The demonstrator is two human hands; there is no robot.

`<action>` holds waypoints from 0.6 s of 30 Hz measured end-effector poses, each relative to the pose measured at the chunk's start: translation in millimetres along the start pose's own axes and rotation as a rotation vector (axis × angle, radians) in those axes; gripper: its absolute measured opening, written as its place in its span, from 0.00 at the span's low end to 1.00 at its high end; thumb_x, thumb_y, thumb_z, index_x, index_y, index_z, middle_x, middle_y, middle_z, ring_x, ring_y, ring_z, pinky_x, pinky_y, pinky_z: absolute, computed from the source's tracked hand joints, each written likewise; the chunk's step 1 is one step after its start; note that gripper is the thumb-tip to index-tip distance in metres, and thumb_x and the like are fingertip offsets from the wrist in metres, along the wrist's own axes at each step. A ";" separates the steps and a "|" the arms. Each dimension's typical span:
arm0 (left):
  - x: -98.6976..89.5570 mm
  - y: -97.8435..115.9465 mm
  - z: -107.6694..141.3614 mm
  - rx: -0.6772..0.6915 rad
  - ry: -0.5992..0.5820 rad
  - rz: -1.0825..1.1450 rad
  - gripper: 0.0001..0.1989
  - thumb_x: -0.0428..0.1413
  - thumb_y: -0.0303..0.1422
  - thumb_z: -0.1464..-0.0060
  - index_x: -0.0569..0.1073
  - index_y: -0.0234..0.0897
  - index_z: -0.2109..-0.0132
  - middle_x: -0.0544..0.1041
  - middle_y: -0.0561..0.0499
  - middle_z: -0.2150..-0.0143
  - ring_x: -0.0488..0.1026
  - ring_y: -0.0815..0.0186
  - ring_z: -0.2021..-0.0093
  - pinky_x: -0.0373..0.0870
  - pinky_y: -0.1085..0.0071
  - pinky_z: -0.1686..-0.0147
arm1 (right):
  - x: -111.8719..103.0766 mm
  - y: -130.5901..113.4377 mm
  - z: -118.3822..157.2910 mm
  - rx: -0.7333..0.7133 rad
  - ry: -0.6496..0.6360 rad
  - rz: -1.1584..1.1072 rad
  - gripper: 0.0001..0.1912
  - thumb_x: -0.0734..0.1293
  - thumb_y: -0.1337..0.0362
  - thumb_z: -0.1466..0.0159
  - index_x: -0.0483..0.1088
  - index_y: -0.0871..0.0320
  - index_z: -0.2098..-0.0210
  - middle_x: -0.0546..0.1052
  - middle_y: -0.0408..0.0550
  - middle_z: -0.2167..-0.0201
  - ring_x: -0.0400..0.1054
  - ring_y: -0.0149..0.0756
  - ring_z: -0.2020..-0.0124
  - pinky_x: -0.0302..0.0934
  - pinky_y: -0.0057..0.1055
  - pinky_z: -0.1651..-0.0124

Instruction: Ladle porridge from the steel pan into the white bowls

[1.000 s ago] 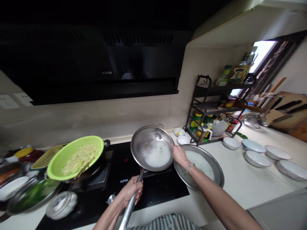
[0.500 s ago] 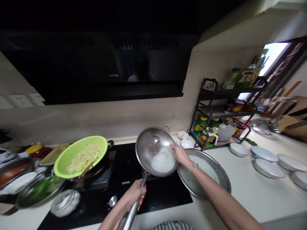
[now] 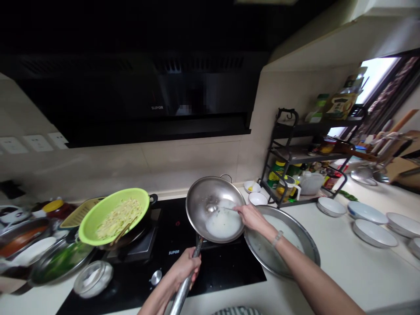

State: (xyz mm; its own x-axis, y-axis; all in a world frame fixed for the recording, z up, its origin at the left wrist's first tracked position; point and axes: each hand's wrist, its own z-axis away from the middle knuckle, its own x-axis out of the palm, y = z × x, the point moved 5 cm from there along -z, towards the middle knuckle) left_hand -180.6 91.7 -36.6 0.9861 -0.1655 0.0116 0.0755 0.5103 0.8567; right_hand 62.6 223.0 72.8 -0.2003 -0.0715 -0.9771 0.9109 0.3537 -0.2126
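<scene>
My left hand [image 3: 186,267] is wrapped round the long handle of a steel wok [image 3: 201,194]. The wok hangs over the right part of the black cooktop, tilted so that milky white liquid [image 3: 223,225] pools at its lower right. My right hand [image 3: 252,218] reaches to the wok's right rim, fingers closed on a thin metal utensil [image 3: 230,209] that points into the wok. Its far end is too blurred to name its kind. Beneath my right wrist stands a wide steel basin [image 3: 313,249] of similar whitish liquid, right beside the wok.
At left a green colander [image 3: 85,225] of pale shreds with chopsticks rests over a pan. A glass jar [image 3: 93,280] stands near the cooktop's front edge. Two small bowls [image 3: 257,198] and a black spice rack [image 3: 278,175] are behind the basin; several white bowls [image 3: 374,232] stand at right.
My right hand and its utensil have dipped slightly lower at the wok's right rim. The left hand keeps its hold on the handle. The whole view has shifted a little.
</scene>
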 end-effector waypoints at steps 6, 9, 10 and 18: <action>-1.4 -1.1 -1.7 -0.004 0.009 -0.015 0.09 0.54 0.29 0.59 0.60 0.41 0.70 0.60 0.61 0.86 0.53 0.74 0.89 0.54 0.79 0.91 | -3.3 3.5 -13.7 0.117 0.061 0.007 0.26 0.56 0.75 0.34 0.70 0.58 0.40 0.81 0.58 0.60 0.75 0.44 0.56 0.62 0.32 0.55; -1.5 -2.6 -2.9 -0.014 0.014 -0.047 0.09 0.54 0.29 0.57 0.59 0.41 0.71 0.59 0.61 0.87 0.53 0.73 0.89 0.54 0.79 0.91 | 7.1 -13.5 -22.1 0.101 0.055 -0.006 0.26 0.55 0.75 0.34 0.70 0.56 0.40 0.81 0.56 0.60 0.76 0.42 0.57 0.62 0.31 0.56; -1.3 -2.8 -2.9 -0.018 0.014 -0.055 0.09 0.54 0.30 0.57 0.59 0.41 0.70 0.59 0.61 0.87 0.53 0.73 0.89 0.54 0.78 0.91 | 10.5 -18.3 -19.9 0.077 0.050 -0.012 0.26 0.56 0.74 0.33 0.70 0.56 0.40 0.81 0.55 0.60 0.76 0.42 0.57 0.62 0.30 0.56; 1.2 1.4 1.8 -0.029 0.046 -0.050 0.09 0.52 0.26 0.57 0.60 0.41 0.68 0.62 0.60 0.85 0.54 0.74 0.88 0.54 0.80 0.91 | -2.3 -4.5 5.9 -0.082 0.027 -0.033 0.23 0.58 0.71 0.34 0.74 0.53 0.43 0.81 0.53 0.59 0.75 0.42 0.56 0.61 0.30 0.52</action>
State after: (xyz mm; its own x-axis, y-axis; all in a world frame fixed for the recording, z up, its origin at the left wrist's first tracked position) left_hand -179.5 90.7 -34.4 0.9868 -0.1527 -0.0546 0.1280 0.5265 0.8405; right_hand 61.1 216.1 76.0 -0.2402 -0.0591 -0.9689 0.8715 0.4265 -0.2421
